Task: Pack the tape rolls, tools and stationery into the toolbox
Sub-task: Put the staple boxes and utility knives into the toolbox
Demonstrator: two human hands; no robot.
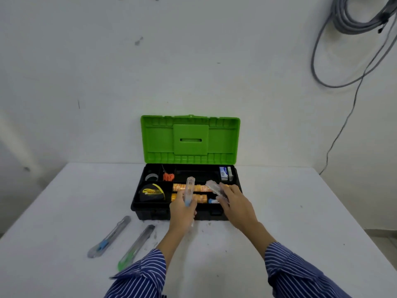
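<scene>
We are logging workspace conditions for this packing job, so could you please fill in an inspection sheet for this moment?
Surface: white table, lightly scuffed and marked.
Job's things: toolbox open, green lid upright; tray holds tape measure, orange rolls, orange cord, tape roll, small white box. Blue-slider knife and green knife lie on the table, unpacked.
Clutter: nothing seen.
Grips: left hand holds a clear knife; right hand holds a clear item over the tray.
Cables: grey coil hangs on the wall, a lead trailing down.
Surroundings: white wall, marked.
</scene>
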